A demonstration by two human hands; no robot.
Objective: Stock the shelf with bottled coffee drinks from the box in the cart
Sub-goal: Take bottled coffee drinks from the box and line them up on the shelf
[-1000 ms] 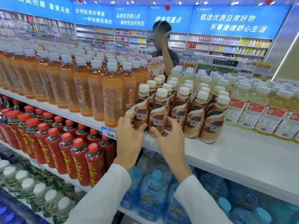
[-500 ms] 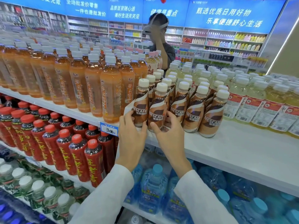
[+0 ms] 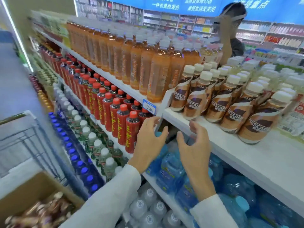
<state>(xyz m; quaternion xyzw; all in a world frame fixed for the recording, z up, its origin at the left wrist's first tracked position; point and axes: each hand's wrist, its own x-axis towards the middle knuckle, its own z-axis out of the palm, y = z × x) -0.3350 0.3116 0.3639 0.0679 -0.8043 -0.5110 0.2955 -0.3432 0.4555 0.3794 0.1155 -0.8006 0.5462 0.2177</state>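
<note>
**Nescafé coffee bottles** [image 3: 230, 104]: brown-labelled, white-capped, stood upright in several rows on the top shelf [image 3: 256, 155]. The front bottles are set back from the shelf's front edge, and bare shelf is seen before them.

**Left hand** [image 3: 148, 142]: held just below the shelf's front edge, fingers spread and loosely curved. Nothing is gripped.

**Right hand** [image 3: 192, 145]: held beside the left hand, fingers likewise spread and loosely curved. Nothing is gripped. Whether either hand touches the shelf edge cannot be told.

**Cardboard box** [image 3: 32, 193]: seen at lower left inside the wire cart [image 3: 32, 142]. Its brown contents are blurred.

**Orange drink bottles** [image 3: 139, 66]: ranked to the left of the coffee bottles on the same shelf.

**Price tag** [image 3: 149, 107]: fixed to the shelf edge below the orange bottles.

**Red-capped bottles** [image 3: 115, 116]: ranked on the shelf beneath.

**Blue water jugs** [image 3: 172, 170]: stored under the hands.

**Pale bottles** [image 3: 269, 76]: placed to the right of the coffee bottles.

**Another person** [image 3: 235, 45]: seen behind the shelf.
</note>
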